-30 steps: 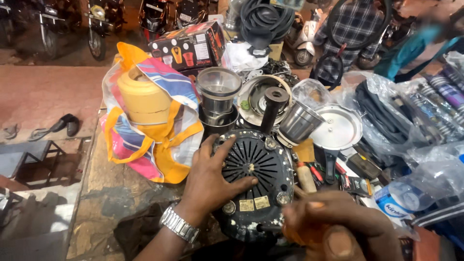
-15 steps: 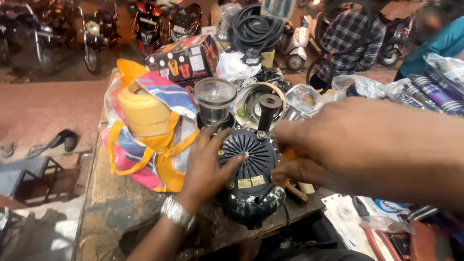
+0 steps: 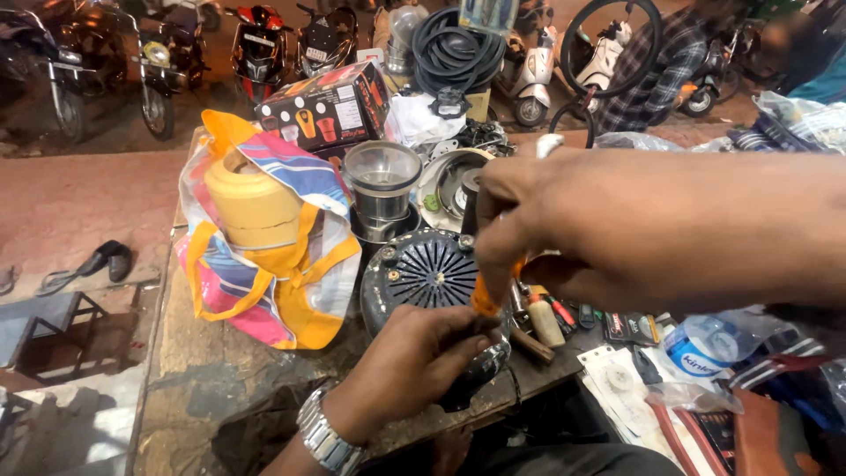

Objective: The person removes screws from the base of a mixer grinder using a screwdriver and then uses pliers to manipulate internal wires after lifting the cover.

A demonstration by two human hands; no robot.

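Motor base (image 3: 423, 273): black, round, with radial vent slots and screws about its rim; it sat near the bench's front edge, about the middle.
Left hand (image 3: 414, 353): closed on the motor base's lower front side, a metal watch (image 3: 328, 436) on the wrist.
Right hand (image 3: 564, 229): fingers pinched on an orange screwdriver (image 3: 485, 298), held over the motor base's right rim.
Bench (image 3: 211, 388): worn, dark, crowded.
Bag (image 3: 264, 238): striped, yellow-handled, just left of the motor base.
Steel jar (image 3: 381, 189): just behind it.
Box (image 3: 326, 110): at the back edge.
Tools (image 3: 555, 317): scattered right of the motor base, partly hidden by the right hand.
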